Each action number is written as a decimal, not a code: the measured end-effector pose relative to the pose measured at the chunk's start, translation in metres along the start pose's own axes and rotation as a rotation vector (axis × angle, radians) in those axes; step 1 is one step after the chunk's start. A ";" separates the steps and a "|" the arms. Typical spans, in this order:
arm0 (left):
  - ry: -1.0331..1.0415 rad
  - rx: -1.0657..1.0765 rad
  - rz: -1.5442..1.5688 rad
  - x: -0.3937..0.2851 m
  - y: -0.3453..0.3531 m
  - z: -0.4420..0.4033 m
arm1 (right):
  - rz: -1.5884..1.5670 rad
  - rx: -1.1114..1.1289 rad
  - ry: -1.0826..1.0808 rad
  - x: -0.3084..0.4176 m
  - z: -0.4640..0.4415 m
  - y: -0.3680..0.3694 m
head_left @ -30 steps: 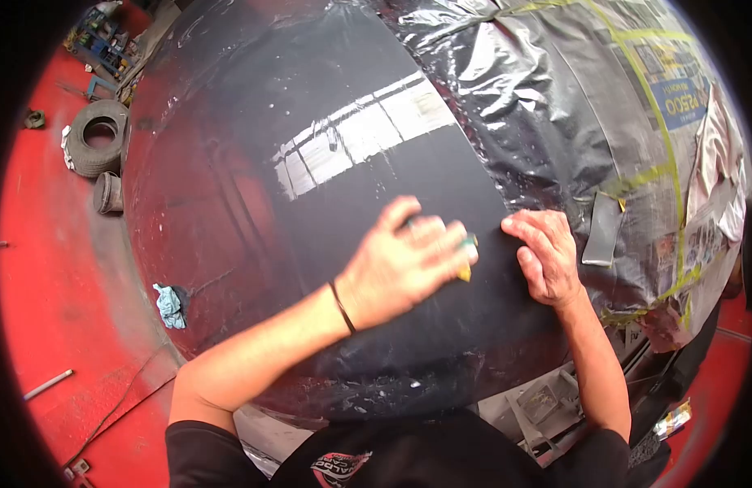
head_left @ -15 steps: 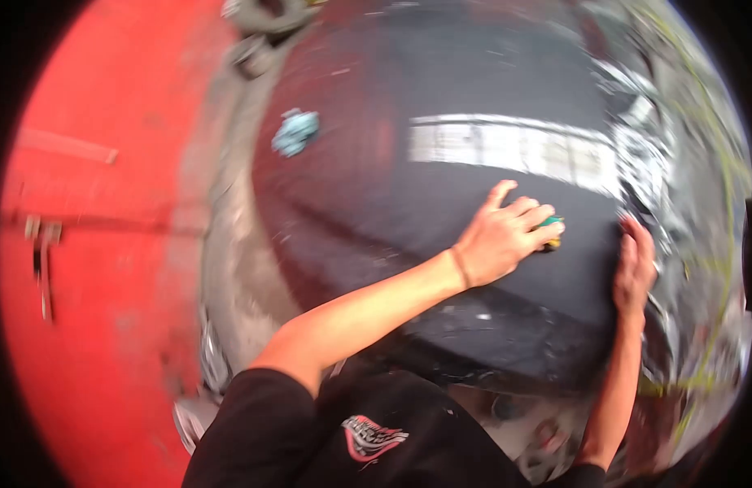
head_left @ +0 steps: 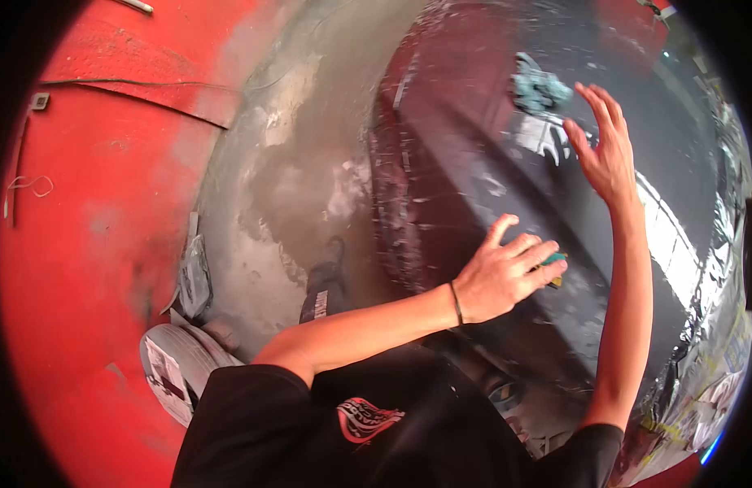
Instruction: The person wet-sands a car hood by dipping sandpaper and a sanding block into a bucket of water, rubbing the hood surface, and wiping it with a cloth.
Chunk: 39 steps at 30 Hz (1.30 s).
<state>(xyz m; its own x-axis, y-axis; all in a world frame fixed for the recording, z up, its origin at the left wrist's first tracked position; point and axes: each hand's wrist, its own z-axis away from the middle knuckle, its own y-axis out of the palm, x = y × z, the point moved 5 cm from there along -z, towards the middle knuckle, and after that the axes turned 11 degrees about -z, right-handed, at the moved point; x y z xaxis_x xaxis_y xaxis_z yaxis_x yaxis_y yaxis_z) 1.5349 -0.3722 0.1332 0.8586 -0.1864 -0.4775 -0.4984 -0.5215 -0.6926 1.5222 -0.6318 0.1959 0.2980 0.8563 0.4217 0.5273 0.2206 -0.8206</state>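
My left hand (head_left: 506, 276) is closed over a small green-and-yellow block (head_left: 557, 262), which its fingers mostly cover. It is over the dark grey and maroon car body panel (head_left: 465, 154), close to a long crease. My right hand (head_left: 605, 150) is raised with fingers spread, holding nothing. Just beyond its fingertips lies a crumpled blue-green cloth (head_left: 540, 86) on the panel. Whether the right fingers touch the cloth I cannot tell.
Silvery plastic sheeting (head_left: 693, 390) covers the panel's right side. On the left are a wet-looking concrete floor (head_left: 311, 179) and a red floor area (head_left: 107, 268). A round roll-like object (head_left: 168, 370) and a dark bottle-like object (head_left: 324, 289) stand near my body.
The view has swung left along the panel. My right hand has lifted from the panel's right edge and reached up towards the cloth. My left hand still holds the block.
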 end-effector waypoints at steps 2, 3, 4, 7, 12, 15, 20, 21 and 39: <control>-0.053 0.010 -0.032 0.066 -0.042 0.028 | 0.103 -0.022 0.029 -0.014 -0.034 0.070; -0.081 0.017 -0.048 0.099 -0.061 0.039 | 0.245 0.008 0.093 -0.017 -0.038 0.097; -0.113 0.027 -0.100 0.135 -0.081 0.049 | 0.358 -0.027 0.093 -0.013 -0.037 0.115; -0.090 -0.057 -0.294 0.238 -0.137 0.055 | 0.387 -0.113 0.058 -0.038 -0.036 0.122; -0.049 -0.123 -0.385 0.341 -0.219 0.015 | 0.483 -0.126 0.044 -0.038 -0.035 0.122; 0.003 -0.204 -0.425 0.347 -0.242 -0.004 | 0.460 -0.129 0.076 -0.034 -0.036 0.125; -0.070 -0.198 -0.406 0.324 -0.195 -0.007 | 0.551 -0.207 0.201 -0.006 -0.035 0.116; -0.058 -0.214 -0.323 0.307 -0.172 -0.007 | 0.597 -0.281 0.270 0.001 -0.033 0.117; 0.062 -0.032 -0.092 0.223 0.079 -0.252 | -0.002 -0.443 0.822 -0.078 -0.097 0.016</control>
<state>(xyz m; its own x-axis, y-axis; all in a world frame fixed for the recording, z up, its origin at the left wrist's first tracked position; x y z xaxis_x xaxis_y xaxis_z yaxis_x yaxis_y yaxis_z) 1.7175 -0.6649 0.1088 0.9066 -0.1875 -0.3780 -0.4144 -0.5648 -0.7136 1.5841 -0.7401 0.1874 0.6770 0.2192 0.7026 0.7334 -0.1209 -0.6689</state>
